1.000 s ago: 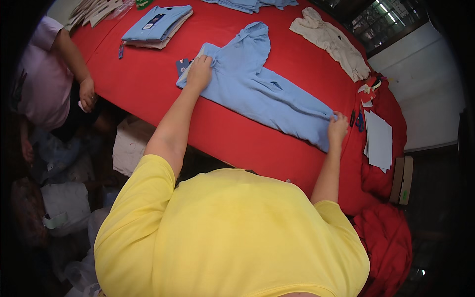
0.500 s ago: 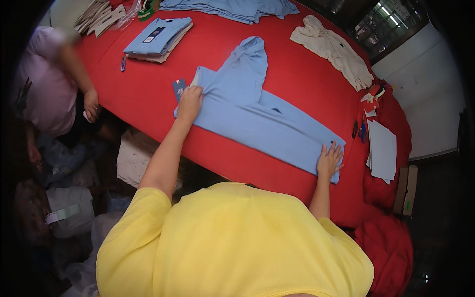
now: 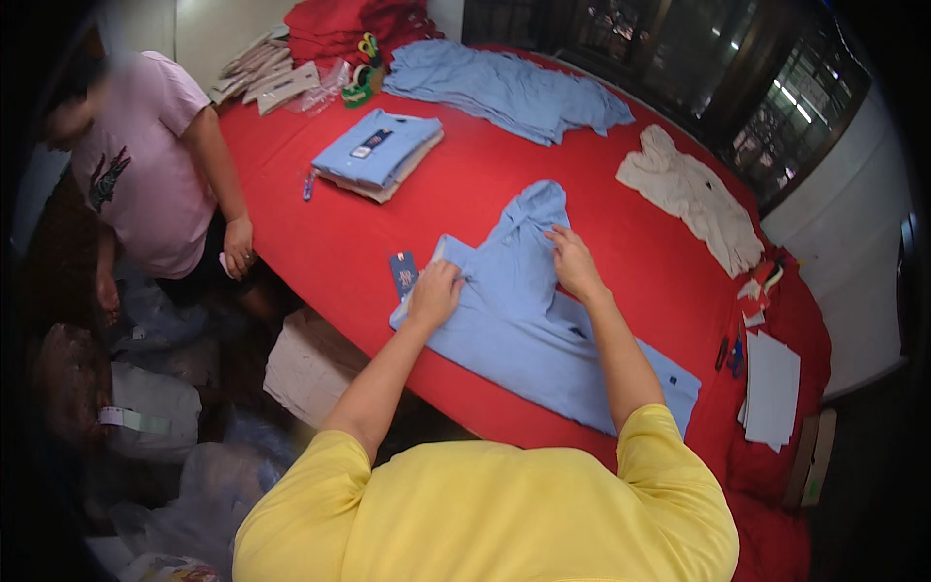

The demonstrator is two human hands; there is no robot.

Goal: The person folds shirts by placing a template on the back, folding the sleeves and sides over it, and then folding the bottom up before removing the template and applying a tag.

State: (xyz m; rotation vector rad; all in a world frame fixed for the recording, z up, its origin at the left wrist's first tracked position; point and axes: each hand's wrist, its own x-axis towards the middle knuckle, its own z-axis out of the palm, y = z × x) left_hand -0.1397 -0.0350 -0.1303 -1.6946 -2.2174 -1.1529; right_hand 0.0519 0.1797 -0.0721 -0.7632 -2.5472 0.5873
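Note:
A light blue shirt point(image 3: 514, 335) lies folded lengthwise on the red table, one sleeve point(image 3: 524, 247) sticking out on the far side. My left hand point(image 3: 436, 291) is at its left end, fingertips closed on the cloth near the collar. A dark blue hang tag point(image 3: 402, 274) lies just left of that hand. At the right edge of the sleeve is my right hand point(image 3: 574, 262), fingers bent and slightly apart, touching the fabric. No pinch of cloth shows there. My right forearm covers part of the shirt body.
Beyond lie a stack of folded shirts point(image 3: 378, 150), blue garments point(image 3: 509, 92) and a beige garment point(image 3: 690, 199). White sheets point(image 3: 773, 388) and scissors point(image 3: 737, 357) are at right. Another person point(image 3: 155, 175) stands at left. Bags point(image 3: 155, 407) crowd below the table point(image 3: 291, 238).
My right hand has left the shirt's right end and moved left and away to the sleeve. My left hand stays near the collar. The view has shifted, showing more of the far side.

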